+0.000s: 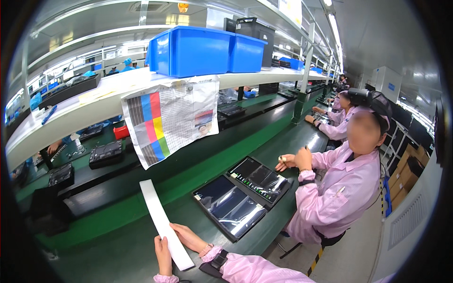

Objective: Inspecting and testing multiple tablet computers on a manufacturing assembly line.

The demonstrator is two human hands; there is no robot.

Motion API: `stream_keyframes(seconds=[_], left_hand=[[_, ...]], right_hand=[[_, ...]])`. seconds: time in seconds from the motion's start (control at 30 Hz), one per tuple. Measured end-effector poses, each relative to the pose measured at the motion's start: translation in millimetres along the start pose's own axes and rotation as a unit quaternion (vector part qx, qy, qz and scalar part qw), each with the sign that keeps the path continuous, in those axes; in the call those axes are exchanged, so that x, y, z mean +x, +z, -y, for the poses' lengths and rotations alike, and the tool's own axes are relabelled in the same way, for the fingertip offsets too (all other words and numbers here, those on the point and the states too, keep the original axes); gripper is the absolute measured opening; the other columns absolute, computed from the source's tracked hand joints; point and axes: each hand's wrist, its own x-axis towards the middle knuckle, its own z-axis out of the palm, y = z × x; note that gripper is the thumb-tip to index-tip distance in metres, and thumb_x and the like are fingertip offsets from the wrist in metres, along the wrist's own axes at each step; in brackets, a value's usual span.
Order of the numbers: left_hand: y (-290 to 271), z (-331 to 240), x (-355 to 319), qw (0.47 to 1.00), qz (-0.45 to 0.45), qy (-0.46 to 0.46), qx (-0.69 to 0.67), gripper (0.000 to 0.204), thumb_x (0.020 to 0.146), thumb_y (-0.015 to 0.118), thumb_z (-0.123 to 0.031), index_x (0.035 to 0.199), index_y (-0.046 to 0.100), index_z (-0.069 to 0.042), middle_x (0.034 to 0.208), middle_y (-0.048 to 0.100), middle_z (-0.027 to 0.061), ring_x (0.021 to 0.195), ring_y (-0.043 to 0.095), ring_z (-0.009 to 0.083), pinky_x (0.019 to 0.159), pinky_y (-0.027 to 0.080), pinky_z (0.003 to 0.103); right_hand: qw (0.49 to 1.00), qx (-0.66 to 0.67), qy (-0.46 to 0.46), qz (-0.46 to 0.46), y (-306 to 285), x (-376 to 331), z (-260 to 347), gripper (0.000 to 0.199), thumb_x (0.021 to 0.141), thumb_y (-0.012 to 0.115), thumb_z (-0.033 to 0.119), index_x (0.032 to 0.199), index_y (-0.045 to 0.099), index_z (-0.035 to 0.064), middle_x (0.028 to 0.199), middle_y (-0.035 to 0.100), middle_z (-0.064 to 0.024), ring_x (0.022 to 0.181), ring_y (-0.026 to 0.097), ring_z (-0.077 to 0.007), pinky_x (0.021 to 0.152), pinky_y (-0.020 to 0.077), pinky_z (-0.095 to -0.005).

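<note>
A long, flat white strip [163, 221] slants over the green bench in front of me, its far end pointing away and a little left. My left hand [163, 256] grips its left edge near the lower end, thumb up along the side. From the other side, my right hand [188, 237] is closed on the right edge, fingertips at the strip and partly hidden by it. To the right of my hands lie two dark, screen-like panels, the nearer one [230, 206] with glossy film over it and the farther one [259, 181] with a row of green-and-white marks.
A co-worker in a pink smock [330, 203] sits to the right, hands raised over the bench [113, 257]. Blue bins [198, 52] stand on the white shelf above, with a printed colour sheet [172, 118] hanging from it. Black devices [106, 153] rest on the line beyond.
</note>
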Motion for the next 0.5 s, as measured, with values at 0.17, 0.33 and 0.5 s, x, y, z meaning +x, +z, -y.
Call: stream_keyframes(seconds=[0.17,0.33,0.5], left_hand=[[-2.9,-1.3,-0.1,1.0,-0.028,0.012,0.009,0.018,0.096,0.044,-0.016,0.104,0.046,0.0,0.085,0.056,0.005,0.075,0.051,0.0082,0.067,0.041,0.022],[-5.1,0.4,-0.5,0.997,-0.062,0.048,-0.023,0.026,0.096,0.043,-0.015,0.116,0.044,0.001,0.096,0.059,0.0081,0.083,0.055,0.0107,0.073,0.043,0.023],[-4.9,1.0,-1.8,0.998,-0.054,0.003,-0.032,0.04,0.095,0.044,-0.014,0.131,0.036,0.001,0.099,0.06,0.0096,0.086,0.056,0.0108,0.076,0.043,0.023]], right_hand=[[0.999,-0.025,-0.015,0.017,0.2,-3.6,-4.2,0.034,0.096,0.046,0.024,0.119,0.052,-0.001,0.111,0.058,-0.0059,0.102,0.054,-0.0118,0.089,0.0428,-0.0261],[0.954,-0.284,-0.081,-0.059,13.4,-20.8,-1.7,0.041,0.095,0.047,0.027,0.125,0.048,-0.0006,0.118,0.054,-0.0087,0.105,0.054,-0.016,0.093,0.0404,-0.0253],[0.835,-0.491,-0.246,-0.037,-19.8,-61.3,68.3,0.035,0.09,0.056,0.018,0.122,0.051,0.0043,0.116,0.052,-0.0102,0.107,0.053,-0.0187,0.092,0.0424,-0.0298]])
